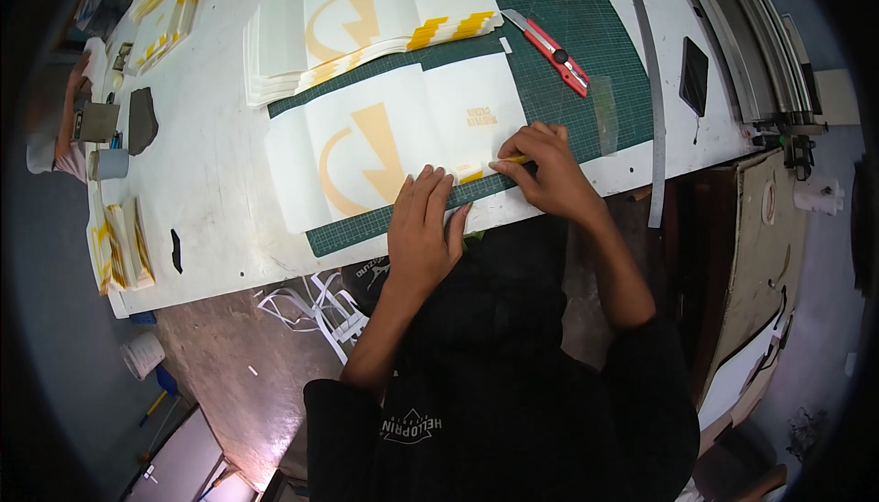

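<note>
A white printed sheet [430, 117] with a pale yellow emblem lies on the green cutting mat [586, 7], close to the table's near edge. My left hand [421, 223] rests on the sheet's near edge, its fingers stretched out flat. At the near right corner my right hand [552, 177] pinches the sheet's edge between thumb and fingers. A narrow flap there is turned up, showing its yellow side [471, 176] between my two hands. Beyond the sheet is a stack of similar printed sheets [275, 53], with yellow showing along its near edge.
A red utility knife [560, 55] lies on the mat to the right, with a clear strip [605, 115] beside it. Farther right are a metal ruler [656, 136] and a black phone [694, 78]. More folded stacks [169, 30] sit at the far left. Another person's arm [73, 99] shows there.
</note>
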Demonstrator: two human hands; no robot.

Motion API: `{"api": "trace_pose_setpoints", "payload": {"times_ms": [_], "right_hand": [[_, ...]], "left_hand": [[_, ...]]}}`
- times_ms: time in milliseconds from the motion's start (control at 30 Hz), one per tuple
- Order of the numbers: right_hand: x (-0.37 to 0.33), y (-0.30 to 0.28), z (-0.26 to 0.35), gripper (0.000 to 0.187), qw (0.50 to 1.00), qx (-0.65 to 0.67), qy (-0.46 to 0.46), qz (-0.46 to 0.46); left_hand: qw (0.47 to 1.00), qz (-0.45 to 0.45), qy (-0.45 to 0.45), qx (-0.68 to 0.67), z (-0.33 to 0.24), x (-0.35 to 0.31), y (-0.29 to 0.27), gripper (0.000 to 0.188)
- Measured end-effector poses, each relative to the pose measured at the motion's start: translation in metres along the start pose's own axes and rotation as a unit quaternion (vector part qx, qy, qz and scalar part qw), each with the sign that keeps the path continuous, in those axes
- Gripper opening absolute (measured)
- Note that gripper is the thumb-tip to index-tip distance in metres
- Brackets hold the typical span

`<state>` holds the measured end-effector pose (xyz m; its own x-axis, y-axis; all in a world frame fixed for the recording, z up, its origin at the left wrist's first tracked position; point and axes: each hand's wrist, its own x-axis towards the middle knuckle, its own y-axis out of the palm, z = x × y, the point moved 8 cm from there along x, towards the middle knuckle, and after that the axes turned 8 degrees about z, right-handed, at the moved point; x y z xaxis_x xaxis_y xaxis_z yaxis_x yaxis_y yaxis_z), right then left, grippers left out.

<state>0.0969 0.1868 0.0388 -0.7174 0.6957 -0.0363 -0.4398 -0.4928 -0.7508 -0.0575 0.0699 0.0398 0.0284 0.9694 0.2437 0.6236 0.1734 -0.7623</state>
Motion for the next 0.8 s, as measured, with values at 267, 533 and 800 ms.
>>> {"api": "trace_pose_setpoints", "payload": {"times_ms": [267,533,800], "right_hand": [[-0.020,0.001,0.015,0.013,0.984,-0.080,-0.140,-0.078],[-0.019,-0.005,0.017,0.021,0.976,-0.107,-0.146,-0.121],[-0.025,-0.010,0.018,0.025,0.969,-0.131,-0.169,-0.127]], "left_hand": [[0.999,-0.006,0.031,0.035,0.001,0.004,-0.007,0.045],[0.992,-0.047,0.104,0.047,-0.001,0.033,-0.014,0.026],[0.991,-0.053,0.116,0.048,-0.002,0.037,-0.016,0.025]]}}
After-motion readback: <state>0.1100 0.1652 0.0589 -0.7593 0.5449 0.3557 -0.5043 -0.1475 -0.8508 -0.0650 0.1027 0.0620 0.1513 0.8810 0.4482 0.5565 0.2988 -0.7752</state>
